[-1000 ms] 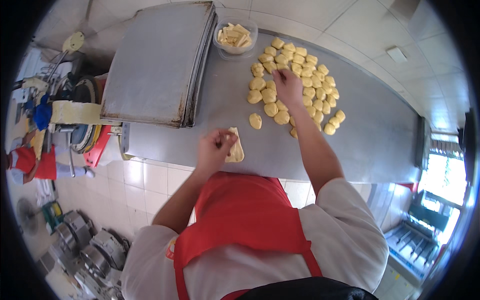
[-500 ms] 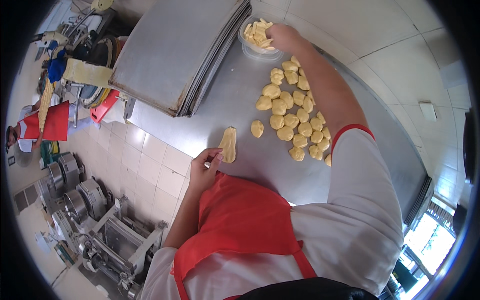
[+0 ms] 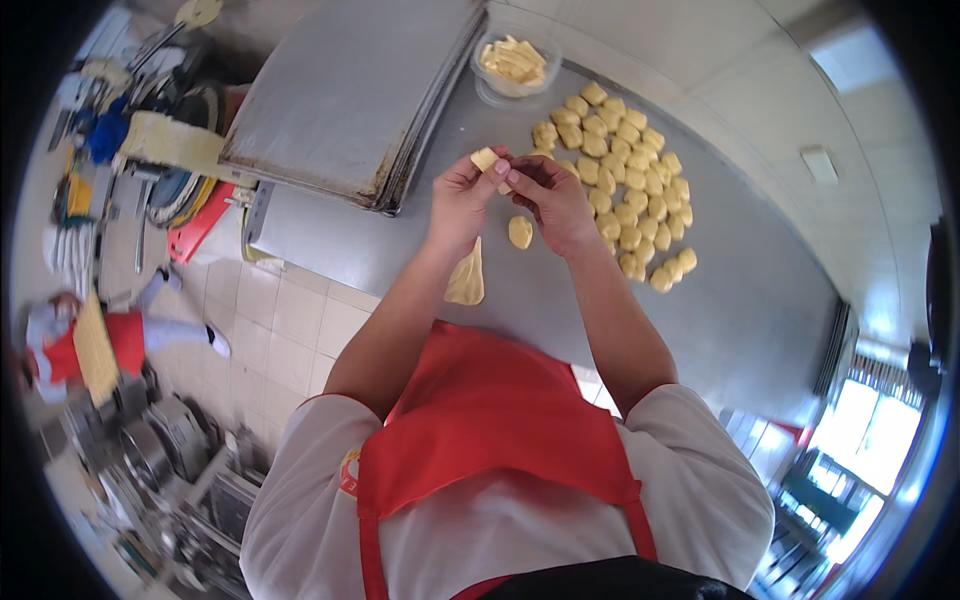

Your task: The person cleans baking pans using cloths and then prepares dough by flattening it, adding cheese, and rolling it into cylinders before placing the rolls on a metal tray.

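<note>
My left hand (image 3: 463, 205) and my right hand (image 3: 552, 210) meet above the metal table, both closed on a short pale yellow stick (image 3: 485, 158) between thumbs and fingertips. Below them lies a flattened, elongated piece of dough (image 3: 465, 280), with a lone dough ball (image 3: 520, 233) to its right. Several yellow dough balls (image 3: 640, 180) are grouped just beyond my right hand. At the far side sits a clear plastic tub (image 3: 513, 65) holding similar pale sticks.
Stacked metal trays (image 3: 340, 100) cover the table's back left. The metal table (image 3: 730, 330) extends rightward. Machinery (image 3: 165, 440) stands on the tiled floor at left. A co-worker (image 3: 120, 340) in a red apron carries a long flat tan item there.
My right hand has come back from the tub to meet my left, which has risen from the flattened dough; both now hold a stick. The co-worker at left has moved.
</note>
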The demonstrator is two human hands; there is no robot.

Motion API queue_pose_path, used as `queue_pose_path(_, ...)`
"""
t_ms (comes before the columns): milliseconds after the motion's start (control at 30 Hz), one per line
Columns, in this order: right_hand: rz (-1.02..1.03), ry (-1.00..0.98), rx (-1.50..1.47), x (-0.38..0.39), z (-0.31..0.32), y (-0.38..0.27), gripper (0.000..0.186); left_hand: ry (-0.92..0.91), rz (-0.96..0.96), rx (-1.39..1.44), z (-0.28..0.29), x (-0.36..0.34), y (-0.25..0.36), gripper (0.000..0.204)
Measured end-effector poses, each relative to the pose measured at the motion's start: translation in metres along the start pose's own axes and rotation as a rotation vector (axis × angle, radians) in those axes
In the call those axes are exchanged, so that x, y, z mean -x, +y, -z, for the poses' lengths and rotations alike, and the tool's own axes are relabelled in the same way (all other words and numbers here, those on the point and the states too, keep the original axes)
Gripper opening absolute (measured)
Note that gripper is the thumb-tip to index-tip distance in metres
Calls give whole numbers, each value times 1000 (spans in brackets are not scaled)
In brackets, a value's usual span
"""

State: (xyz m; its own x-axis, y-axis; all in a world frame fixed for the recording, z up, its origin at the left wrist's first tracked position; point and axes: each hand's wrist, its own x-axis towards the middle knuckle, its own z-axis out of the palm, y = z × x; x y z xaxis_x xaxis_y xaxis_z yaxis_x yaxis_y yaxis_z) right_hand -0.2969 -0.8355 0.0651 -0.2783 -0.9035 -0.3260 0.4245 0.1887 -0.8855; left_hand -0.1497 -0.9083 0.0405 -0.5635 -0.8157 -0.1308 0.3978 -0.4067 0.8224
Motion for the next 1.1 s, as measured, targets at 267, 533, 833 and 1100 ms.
queue_pose_path(267, 39, 243, -73, 59, -19, 36, 32, -217, 237, 87, 27, 21, 4, 45)
queue_pose_path(533, -12, 335, -167, 75, -42, 37, 20, -310, 257, 44, 44, 18, 7, 45)
queue_pose_path(833, -7, 230, -55, 37, -8, 43, 28, -294, 252, -161, 40, -9, 7, 35)
queue_pose_path(1100, 88, 245, 145, 3, 19, 48, 29, -288, 118, -737, 23, -44, 10, 41)
